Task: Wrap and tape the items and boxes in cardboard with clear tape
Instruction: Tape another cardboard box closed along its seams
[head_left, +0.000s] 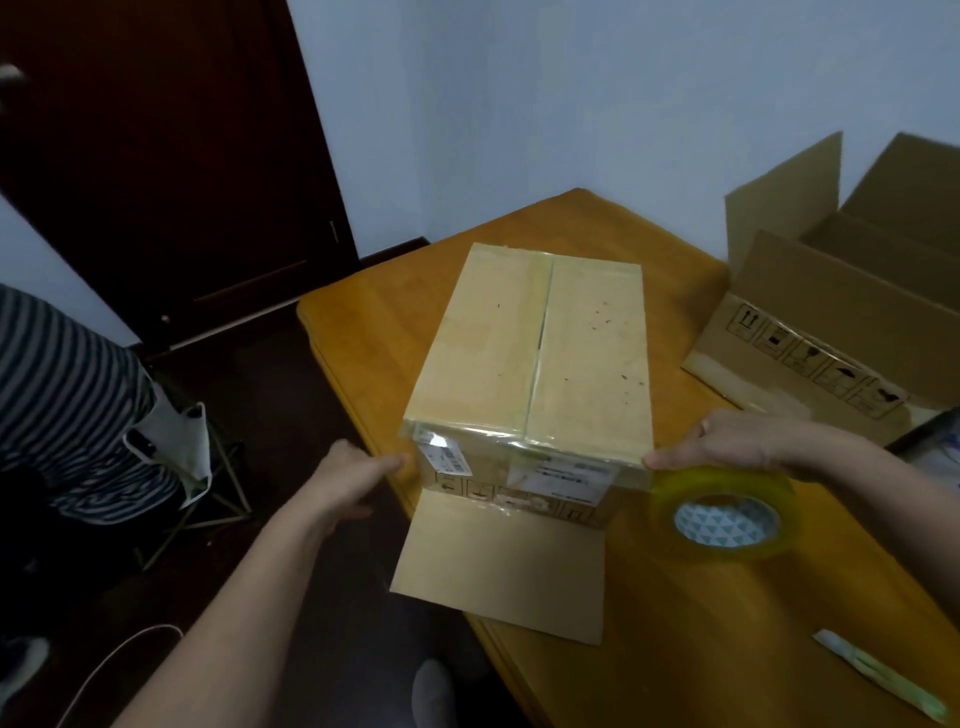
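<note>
The closed cardboard box (535, 353) sits on the table (675, 623), its long axis running away from us and a loose cardboard flap (498, 561) jutting from under its near end. Our right hand (737, 439) grips the clear tape roll (727, 514) just beside the near right corner. Our left hand (348, 478) touches the near left corner with straight fingers, so we judge the tape must run leftward across that near face.

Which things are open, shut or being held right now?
Taped box: top flaps shut and taped; one flap lies flat in front.
Second box: open, flaps up.
Tape roll: held by right hand, near taped box's corner.
Left hand: straight fingers touching taped box's corner.
</note>
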